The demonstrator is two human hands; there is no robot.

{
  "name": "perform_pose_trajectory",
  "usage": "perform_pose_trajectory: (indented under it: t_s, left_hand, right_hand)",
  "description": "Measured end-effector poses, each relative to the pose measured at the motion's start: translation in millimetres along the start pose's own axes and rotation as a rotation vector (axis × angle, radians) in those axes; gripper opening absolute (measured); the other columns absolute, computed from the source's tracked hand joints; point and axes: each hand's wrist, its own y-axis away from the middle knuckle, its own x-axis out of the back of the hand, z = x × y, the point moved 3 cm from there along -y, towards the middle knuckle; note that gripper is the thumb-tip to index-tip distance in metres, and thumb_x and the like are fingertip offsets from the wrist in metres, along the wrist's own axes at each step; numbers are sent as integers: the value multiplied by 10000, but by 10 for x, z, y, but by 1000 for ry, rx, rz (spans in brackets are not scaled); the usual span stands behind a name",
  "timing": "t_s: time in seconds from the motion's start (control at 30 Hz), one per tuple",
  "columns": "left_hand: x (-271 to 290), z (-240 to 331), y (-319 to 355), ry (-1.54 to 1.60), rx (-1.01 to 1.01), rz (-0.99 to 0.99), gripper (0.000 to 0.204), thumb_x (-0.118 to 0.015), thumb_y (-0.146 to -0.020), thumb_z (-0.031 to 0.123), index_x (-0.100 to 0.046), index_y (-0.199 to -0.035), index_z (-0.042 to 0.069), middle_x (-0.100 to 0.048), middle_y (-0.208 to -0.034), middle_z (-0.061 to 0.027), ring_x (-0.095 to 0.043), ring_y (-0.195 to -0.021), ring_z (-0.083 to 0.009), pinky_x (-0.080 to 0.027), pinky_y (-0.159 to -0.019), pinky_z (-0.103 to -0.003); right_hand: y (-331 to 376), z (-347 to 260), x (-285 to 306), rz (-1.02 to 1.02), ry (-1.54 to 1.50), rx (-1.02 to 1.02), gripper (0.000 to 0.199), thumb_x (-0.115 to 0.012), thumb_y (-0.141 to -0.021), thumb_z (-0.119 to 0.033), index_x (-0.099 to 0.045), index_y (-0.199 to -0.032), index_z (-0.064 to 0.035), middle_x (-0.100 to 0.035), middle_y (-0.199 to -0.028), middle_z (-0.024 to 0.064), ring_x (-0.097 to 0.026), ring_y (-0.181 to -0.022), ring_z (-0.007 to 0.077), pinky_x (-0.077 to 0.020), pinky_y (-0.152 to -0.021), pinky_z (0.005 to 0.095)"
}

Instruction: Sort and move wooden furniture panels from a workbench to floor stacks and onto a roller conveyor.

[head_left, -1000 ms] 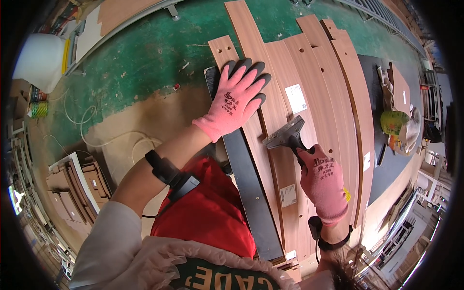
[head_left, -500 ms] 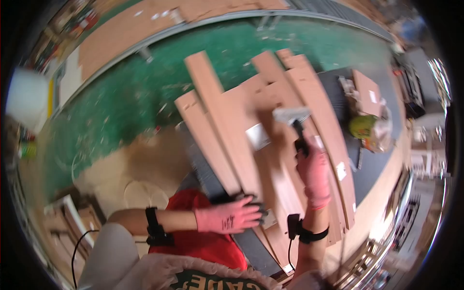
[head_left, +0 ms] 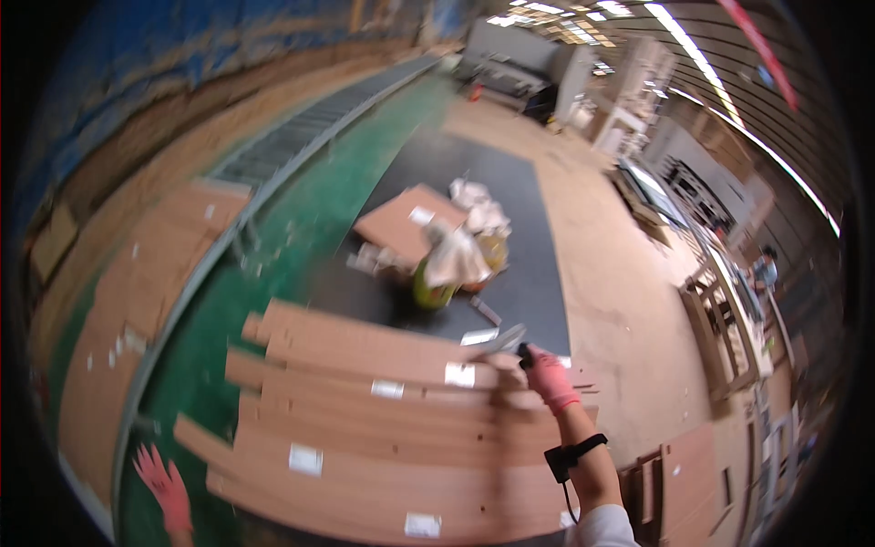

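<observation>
My right hand (head_left: 550, 377), in a pink glove, is closed around the black handle of a wide-bladed scraper (head_left: 507, 341). The blade, blurred by motion, is over the far right end of several brown wooden boards (head_left: 346, 417) laid side by side. White labels (head_left: 305, 459) are stuck on some of the boards. My left hand (head_left: 164, 483), gloved in pink too, is at the lower left, beyond the boards' left ends. Its fingers are spread and it holds nothing.
Past the boards, a black sheet (head_left: 533, 264) carries a brown panel (head_left: 410, 221), a green container (head_left: 432, 290) and whitish cloths (head_left: 456, 257). A grey roller conveyor (head_left: 301, 150) runs along the left. Wooden frames (head_left: 720, 319) and a distant person (head_left: 764, 269) are at right.
The view has swung to the right and up, showing more of the hall. My left hand has come away from the boards' near end; my right still grips the scraper.
</observation>
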Motion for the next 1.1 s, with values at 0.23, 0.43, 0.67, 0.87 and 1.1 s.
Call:
perform_pose_trajectory:
  t_s: [0.23, 0.43, 0.67, 0.87, 1.1]
  left_hand:
    - [47, 2409, -387, 147, -810, -101, 564, -540, -883, 342, -447, -1355, 47, -391, -1426, -211, -325, -1335, -391, -184, -1121, -563]
    - [-213, 3738, -643, 362, -943, -397, 582, -596, -828, 212, -432, -1324, -45, -310, -1445, -267, -239, -1351, -436, -129, -1139, -559]
    - [-581, 3933, -556, 375, -1048, -283, 661, -625, -757, 260, -441, -1313, -45, -300, -1444, -281, -235, -1340, -462, -99, -1133, -576]
    - [-131, 3608, 305, 352, -1498, -446, 698, -641, -735, 318, -452, -1304, -38, -300, -1425, -313, -238, -1321, -498, -89, -1114, -614]
    - [-39, 3385, 789, 305, -1504, -526, 651, -653, -763, 330, -480, -1282, -23, -372, -1357, -303, -279, -1287, -500, -68, -1104, -637]
  right_hand:
    - [-1080, -77, -787, -138, 254, 76, 322, -402, -931, -138, -608, -1173, -185, -659, -1014, 115, -660, -935, 279, -525, -777, 411]
    - [-711, -181, -740, 148, 20, 72, 332, -538, -829, -142, -588, -1155, -106, -560, -1160, 138, -539, -1093, 294, -403, -920, 424]
    - [1806, 31, -72, 260, -26, -259, 511, -662, -782, -189, -507, -1251, -57, -518, -1222, 172, -485, -1145, 339, -344, -1012, 427]
    - [3805, -517, -93, 395, -96, -715, 584, -692, -742, -187, -493, -1256, 5, -486, -1277, 218, -466, -1176, 395, -368, -1011, 449]
    - [4705, -1342, -534, 496, -360, -874, 626, -683, -734, -124, -449, -1302, -6, -491, -1257, 232, -469, -1167, 399, -387, -1004, 440]
